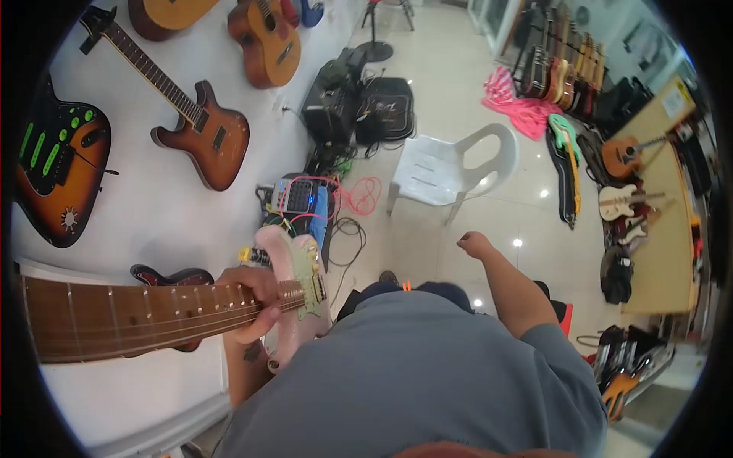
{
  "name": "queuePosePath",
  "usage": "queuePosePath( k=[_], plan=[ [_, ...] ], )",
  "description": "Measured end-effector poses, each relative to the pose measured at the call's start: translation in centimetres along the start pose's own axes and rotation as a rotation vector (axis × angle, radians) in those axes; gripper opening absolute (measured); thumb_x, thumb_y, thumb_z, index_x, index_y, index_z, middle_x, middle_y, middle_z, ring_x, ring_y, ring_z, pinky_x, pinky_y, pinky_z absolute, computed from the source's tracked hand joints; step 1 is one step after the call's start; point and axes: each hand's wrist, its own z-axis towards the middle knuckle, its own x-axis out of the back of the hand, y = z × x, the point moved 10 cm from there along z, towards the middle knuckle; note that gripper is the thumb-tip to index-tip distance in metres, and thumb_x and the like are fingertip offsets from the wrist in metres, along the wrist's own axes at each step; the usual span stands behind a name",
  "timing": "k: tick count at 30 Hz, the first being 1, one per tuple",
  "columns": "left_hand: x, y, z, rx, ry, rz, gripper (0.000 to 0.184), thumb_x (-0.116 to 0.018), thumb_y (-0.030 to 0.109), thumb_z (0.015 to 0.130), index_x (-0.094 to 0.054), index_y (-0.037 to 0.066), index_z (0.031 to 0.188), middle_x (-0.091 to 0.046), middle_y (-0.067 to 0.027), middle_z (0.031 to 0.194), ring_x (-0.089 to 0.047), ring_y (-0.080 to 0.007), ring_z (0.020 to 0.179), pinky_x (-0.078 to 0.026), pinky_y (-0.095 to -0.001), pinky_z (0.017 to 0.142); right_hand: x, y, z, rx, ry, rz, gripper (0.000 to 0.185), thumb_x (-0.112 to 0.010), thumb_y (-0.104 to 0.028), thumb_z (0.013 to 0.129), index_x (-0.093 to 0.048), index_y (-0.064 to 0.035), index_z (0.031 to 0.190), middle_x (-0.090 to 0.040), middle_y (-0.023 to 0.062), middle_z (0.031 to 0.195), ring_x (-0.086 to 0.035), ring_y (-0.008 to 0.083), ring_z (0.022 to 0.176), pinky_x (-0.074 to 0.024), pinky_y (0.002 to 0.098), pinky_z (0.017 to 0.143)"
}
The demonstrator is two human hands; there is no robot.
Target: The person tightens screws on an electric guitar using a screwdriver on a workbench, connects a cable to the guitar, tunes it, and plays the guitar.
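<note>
A pink electric guitar (284, 263) with a pale green pickguard is at the left of my body, its brown fretted neck (137, 317) reaching toward the left edge of the view. My left hand (256, 298) is wrapped round the neck near the guitar body, with fingers above and thumb below. My right hand (475, 245) hangs out in front over the tiled floor, its fingers curled together. Nothing shows in it, though its inner side is turned away. It is nearest to the white plastic chair (435, 169).
Guitars, including a sunburst one (214, 137), hang on the left wall. Amplifiers (332, 107), cables and a pedal unit (296, 197) stand beside it. At the right are a guitar rack (565, 76), a pink cloth (519, 111) and a green guitar (565, 145) on the floor.
</note>
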Motion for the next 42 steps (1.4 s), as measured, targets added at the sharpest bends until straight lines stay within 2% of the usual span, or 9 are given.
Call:
queuePosePath(
  k=[9, 16, 29, 32, 35, 38, 39, 40, 42],
  plan=[
    [-2.2, -5.3, 8.5, 0.155, 0.282, -0.009, 0.028, -0.079, 0.004, 0.066, -0.054, 0.004, 0.079, -0.058, -0.0055, 0.064, -0.059, -0.0192, 0.058, -0.056, -0.0346, 0.065, 16.0, -6.0, 10.3, 0.362, -0.043, -0.84, 0.033, -0.066, -0.031, 0.092, -0.073, -0.008, 0.115, -0.063, 0.0226, 0.132, -0.054, 0.0394, 0.13, -0.0433, 0.0534, 0.108],
    [-5.3, -6.8, 7.8, 0.127, 0.369, 0.128, 0.034, -0.078, 0.0, 0.069, -0.054, 0.005, 0.092, -0.056, -0.004, 0.071, -0.058, -0.0186, 0.06, -0.052, -0.0377, 0.068, 11.2, 4.3, 19.3, 0.047, -0.686, -1.084, 0.055, -0.064, -0.049, 0.096, -0.059, -0.019, 0.142, -0.061, 0.0124, 0.143, -0.057, 0.0378, 0.133, -0.0349, 0.0697, 0.11],
    [-3.1, -6.7, 0.8, 0.234, 0.609, 0.063, 0.032, -0.076, 0.0, 0.068, -0.052, 0.005, 0.088, -0.056, -0.0062, 0.073, -0.057, -0.0188, 0.058, -0.051, -0.037, 0.068, 9.9, 10.0, 6.5, 0.087, -0.833, -1.191, 0.068, -0.067, -0.04, 0.095, -0.044, -0.0188, 0.155, -0.052, 0.0124, 0.152, -0.042, 0.0361, 0.146, -0.0235, 0.0674, 0.119],
    [-2.9, -6.4, 0.6, 0.242, 0.551, 0.122, 0.032, -0.076, 0.001, 0.068, -0.052, 0.005, 0.089, -0.056, -0.0064, 0.073, -0.058, -0.0192, 0.059, -0.051, -0.0368, 0.068, 13.8, 9.2, 5.6, -0.083, -0.744, -1.097, 0.069, -0.065, -0.037, 0.094, -0.042, -0.0169, 0.156, -0.039, 0.0135, 0.161, -0.031, 0.0355, 0.152, -0.0231, 0.0644, 0.12],
    [-2.8, -4.4, 1.1, 0.172, 0.523, 0.216, 0.032, -0.075, 0.002, 0.066, -0.053, 0.004, 0.089, -0.056, -0.0062, 0.072, -0.057, -0.0199, 0.06, -0.051, -0.0368, 0.066, 21.8, 8.0, 12.7, -0.01, -0.037, -1.029, 0.078, -0.066, -0.035, 0.091, -0.034, -0.0159, 0.159, -0.03, 0.0137, 0.167, -0.025, 0.0365, 0.154, -0.0228, 0.0619, 0.121],
    [-1.9, -2.2, 0.5, 0.01, 0.746, 0.325, 0.028, -0.078, 0.006, 0.065, -0.058, 0.002, 0.084, -0.057, -0.0051, 0.062, -0.058, -0.0205, 0.052, -0.053, -0.0356, 0.056, 30.4, 5.0, 16.2, -0.448, 0.157, -0.899, 0.09, -0.067, -0.032, 0.091, -0.015, -0.0166, 0.164, -0.022, 0.0128, 0.169, -0.031, 0.037, 0.151, -0.0341, 0.0546, 0.118],
    [-1.9, -2.0, 0.4, -0.01, 0.787, 0.315, 0.028, -0.078, 0.007, 0.065, -0.058, 0.002, 0.083, -0.056, -0.0046, 0.061, -0.058, -0.0201, 0.052, -0.053, -0.0354, 0.056, 30.7, 7.6, 19.6, -0.499, 0.19, -0.816, 0.073, -0.068, -0.028, 0.091, -0.038, -0.0157, 0.156, -0.042, 0.0137, 0.159, -0.046, 0.0367, 0.142, -0.042, 0.0497, 0.113],
    [-1.6, -1.9, 0.5, -0.035, 0.825, 0.31, 0.028, -0.078, 0.007, 0.065, -0.058, 0.003, 0.083, -0.056, -0.0042, 0.06, -0.057, -0.0197, 0.051, -0.053, -0.0351, 0.055, 25.3, 18.1, 29.2, -0.235, -0.494, -1.002, 0.047, -0.068, -0.03, 0.093, -0.062, -0.015, 0.138, -0.065, 0.0135, 0.135, -0.064, 0.0364, 0.121, -0.0533, 0.0494, 0.1],
    [-0.1, -2.3, 0.4, -0.064, 0.828, 0.336, 0.029, -0.083, 0.01, 0.066, -0.058, 0.004, 0.079, -0.054, -0.0029, 0.059, -0.056, -0.0183, 0.049, -0.053, -0.0349, 0.054, 24.0, 16.0, 29.2, -0.501, -0.442, -0.412, 0.03, -0.068, -0.032, 0.094, -0.074, -0.0131, 0.116, -0.073, 0.0113, 0.108, -0.073, 0.0323, 0.099, -0.0578, 0.0497, 0.084]
  ],
)
